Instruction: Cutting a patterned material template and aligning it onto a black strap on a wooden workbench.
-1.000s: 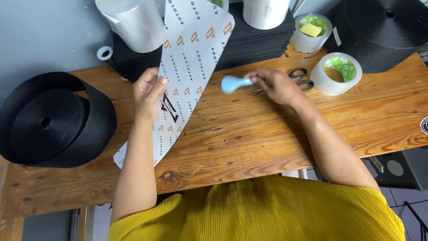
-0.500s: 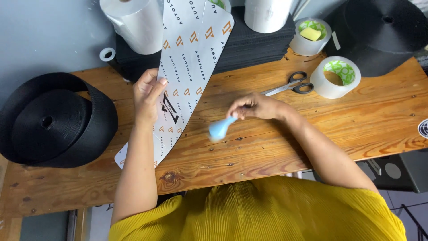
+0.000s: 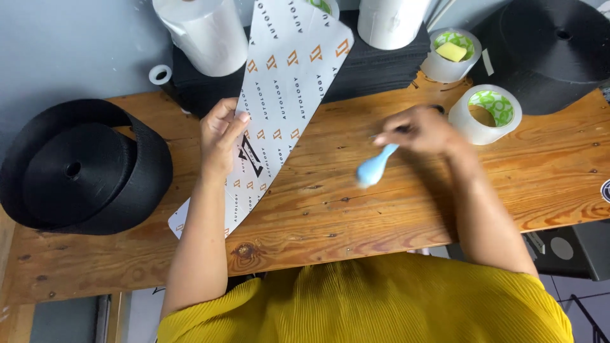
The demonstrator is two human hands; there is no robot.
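My left hand [image 3: 221,136] grips the left edge of a long white sheet [image 3: 286,82] printed with orange marks, which lies slanted across the wooden table [image 3: 381,216]. Its far end rests on a black stack at the back. My right hand [image 3: 422,130] is blurred above the table to the right of the sheet. It is shut on a small light blue tool [image 3: 375,166] whose rounded end points down and to the left. Just beyond the knuckles a dark bit of scissors handle [image 3: 438,108] shows.
A big roll of black webbing [image 3: 76,168] sits at the left edge, another [image 3: 553,44] at the back right. Two tape rolls [image 3: 486,113] [image 3: 451,54], two white rolls [image 3: 203,32] [image 3: 391,19], a black stack [image 3: 381,63] and a small white ring [image 3: 160,74] line the back.
My right hand carried the blue tool down to the middle of the table, then back right toward the tape roll, covering the scissors. The left hand and sheet stayed put.
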